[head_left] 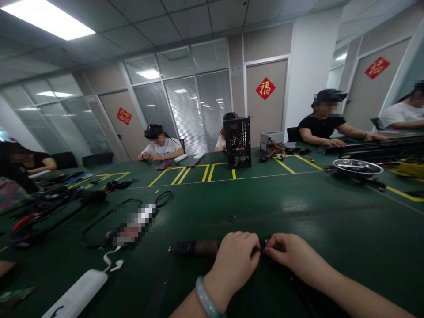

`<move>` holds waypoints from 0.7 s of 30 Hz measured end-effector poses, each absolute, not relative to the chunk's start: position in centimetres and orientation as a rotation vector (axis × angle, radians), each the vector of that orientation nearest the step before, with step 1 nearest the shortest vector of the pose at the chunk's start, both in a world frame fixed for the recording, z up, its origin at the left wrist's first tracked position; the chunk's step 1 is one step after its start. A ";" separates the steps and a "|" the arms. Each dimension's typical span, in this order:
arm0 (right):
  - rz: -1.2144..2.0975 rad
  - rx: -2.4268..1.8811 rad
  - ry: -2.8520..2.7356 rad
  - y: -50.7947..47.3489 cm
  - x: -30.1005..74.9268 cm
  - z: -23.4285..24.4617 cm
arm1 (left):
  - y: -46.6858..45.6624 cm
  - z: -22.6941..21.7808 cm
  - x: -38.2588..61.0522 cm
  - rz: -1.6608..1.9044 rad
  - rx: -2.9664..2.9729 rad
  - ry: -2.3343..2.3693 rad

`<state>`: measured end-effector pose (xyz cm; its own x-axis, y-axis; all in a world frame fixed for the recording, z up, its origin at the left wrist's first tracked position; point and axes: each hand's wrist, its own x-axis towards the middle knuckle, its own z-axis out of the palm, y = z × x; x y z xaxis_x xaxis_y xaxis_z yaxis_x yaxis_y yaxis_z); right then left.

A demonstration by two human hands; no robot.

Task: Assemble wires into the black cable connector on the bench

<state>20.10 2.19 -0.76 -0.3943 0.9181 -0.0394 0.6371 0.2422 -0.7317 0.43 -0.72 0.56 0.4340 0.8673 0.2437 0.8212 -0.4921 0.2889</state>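
Note:
A dark cylindrical tool with a small metallic tip at its left end lies on the green table in front of me. My left hand, with a pale bangle at the wrist, covers the tool's right part; I cannot tell whether it grips the tool. Thumb and index finger of that hand are closed. Right beside it my right hand pinches with thumb and forefinger. The fingertips of both hands nearly meet at a small dark thing, mostly hidden between them. Below my right forearm everything is dark and hard to make out.
Left lie a white power strip, a blurred-out device with a black cord, and tangled black cables. Further back stand a black computer case, a power supply with wires, and a metal bowl. Several people sit around.

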 end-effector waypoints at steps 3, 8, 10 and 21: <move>0.980 -1.405 -2.116 2.4 20.3 -1.1 | -0.7 0.6 0.4 0.567 2.541 1.502; 0.997 -1.383 -2.144 2.6 20.6 -1.6 | -0.6 0.5 0.3 0.582 2.543 1.496; 0.990 -1.380 -2.154 2.7 20.6 -1.6 | -0.5 0.4 0.3 0.576 2.553 1.490; 1.000 -1.354 -2.143 2.5 20.6 -1.4 | -0.7 0.3 0.6 0.575 2.562 1.441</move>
<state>20.59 2.49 -1.44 -0.4420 0.8965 -0.0314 0.6000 0.2694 -0.7533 0.55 -0.67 0.33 0.4662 0.8467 0.2563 0.7906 -0.5288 0.3089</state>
